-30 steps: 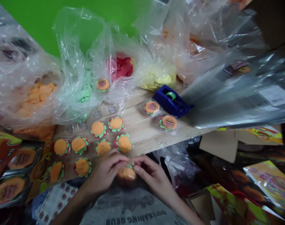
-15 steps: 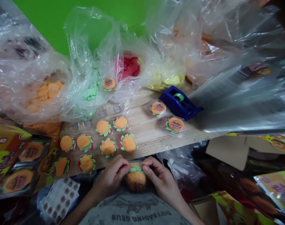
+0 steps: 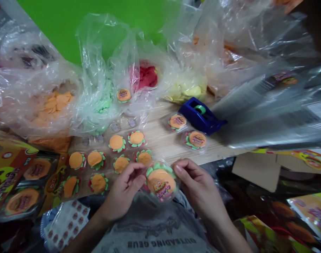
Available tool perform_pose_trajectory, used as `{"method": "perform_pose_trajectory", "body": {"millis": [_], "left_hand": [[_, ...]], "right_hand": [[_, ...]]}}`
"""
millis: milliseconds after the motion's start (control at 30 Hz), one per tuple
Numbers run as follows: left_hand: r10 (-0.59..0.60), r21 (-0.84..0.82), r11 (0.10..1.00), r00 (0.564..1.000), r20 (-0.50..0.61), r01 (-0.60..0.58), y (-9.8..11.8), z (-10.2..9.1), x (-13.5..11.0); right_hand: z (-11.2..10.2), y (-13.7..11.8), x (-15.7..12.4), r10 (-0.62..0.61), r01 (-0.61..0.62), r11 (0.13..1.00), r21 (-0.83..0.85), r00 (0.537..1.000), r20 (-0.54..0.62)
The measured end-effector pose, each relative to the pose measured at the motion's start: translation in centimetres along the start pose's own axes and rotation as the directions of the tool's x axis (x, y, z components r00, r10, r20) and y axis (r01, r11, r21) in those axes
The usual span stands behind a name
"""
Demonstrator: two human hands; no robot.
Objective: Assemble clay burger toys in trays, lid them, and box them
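Held between my two hands is a toy burger in a clear plastic case [image 3: 161,181], tilted toward me, its orange bun with a printed cartoon sticker and green frill showing. My left hand [image 3: 126,191] pinches the case's left edge. At its upper right edge, my right hand [image 3: 199,186] has thumb and curled fingers closed on the rim. Just beyond lie open cased burgers [image 3: 120,164] without stickers, in clear trays on the table. Two closed burgers with stickers [image 3: 197,140] sit beside a blue tape dispenser [image 3: 202,116].
Plastic bags of orange pieces [image 3: 57,102], green pieces [image 3: 106,102], red pieces [image 3: 147,75] and yellow pieces [image 3: 188,89] line the back. A sticker sheet [image 3: 68,225] lies lower left, near a printed display box [image 3: 7,175]. A silvery plastic bag [image 3: 268,109] stands right.
Both hands have raised the cased burger away from my lap toward the table edge and tipped it, so its sticker faces up. My right hand has shifted to the right.
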State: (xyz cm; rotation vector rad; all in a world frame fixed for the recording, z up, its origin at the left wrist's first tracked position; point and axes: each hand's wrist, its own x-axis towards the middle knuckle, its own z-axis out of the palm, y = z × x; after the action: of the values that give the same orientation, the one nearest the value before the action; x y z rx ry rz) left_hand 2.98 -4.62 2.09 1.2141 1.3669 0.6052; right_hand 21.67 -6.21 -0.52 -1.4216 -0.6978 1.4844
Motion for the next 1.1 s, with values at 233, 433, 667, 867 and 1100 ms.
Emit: {"method": "perform_pose_trajectory", "body": {"millis": [233, 433, 667, 867, 1100], "left_hand": [[0.084, 0.013, 0.996, 0.993, -0.086, -0.083, 3.6, -0.7, 0.1], [0.097, 0.036, 0.995, 0.994, -0.057, -0.095, 3.9, -1.6, 1.5], [0.072, -0.154, 0.984, 0.994, -0.082, -0.084, 4.5, -1.1, 2.9], [0.119, -0.12, 0.985, 0.993, -0.02, -0.12, 5.5, -1.5, 2.6], [0.217, 0.065, 0.974, 0.976, 0.0, -0.216, 6.7, -2.1, 1.7]], "right_hand": [[0.5, -2.9, -0.9, -0.092, 0.093, 0.994, 0.057, 0.996, -0.016], [0.5, -4.0, -1.5, -0.06, 0.061, 0.997, -0.035, 0.997, 0.046], [0.4, -3.6, -0.1, 0.021, -0.017, 0.976, 0.215, 1.0, -0.019], [0.8, -4.0, 0.0, 0.011, 0.002, 0.977, 0.212, 0.998, -0.058], [1.0, -4.6, -0.1, -0.078, 0.102, 0.986, 0.132, 0.982, -0.17]]}}
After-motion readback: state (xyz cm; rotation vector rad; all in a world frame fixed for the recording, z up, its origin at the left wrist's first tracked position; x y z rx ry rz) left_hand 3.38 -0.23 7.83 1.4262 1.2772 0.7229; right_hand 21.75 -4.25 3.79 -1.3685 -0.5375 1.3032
